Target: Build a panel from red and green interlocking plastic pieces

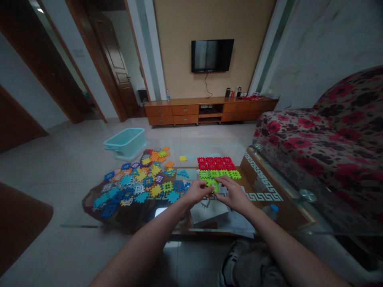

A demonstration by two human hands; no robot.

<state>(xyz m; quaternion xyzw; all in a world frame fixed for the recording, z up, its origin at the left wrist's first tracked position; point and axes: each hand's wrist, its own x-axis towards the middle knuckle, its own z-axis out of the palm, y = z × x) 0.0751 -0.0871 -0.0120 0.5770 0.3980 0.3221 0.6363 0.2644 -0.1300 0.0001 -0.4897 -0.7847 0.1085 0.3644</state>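
Observation:
My left hand and my right hand meet over a green interlocking tile at the near edge of a joined panel on the glass table. Both hands pinch at this green tile with fingers closed. The panel has a row of green tiles and, beyond it, rows of red tiles. A heap of loose tiles in blue, yellow, orange, purple and white lies to the left of my left hand.
A light blue plastic tub stands on the floor beyond the table. A floral sofa fills the right side. A wooden TV cabinet and a wall television are at the back. A bottle cap shows near my right wrist.

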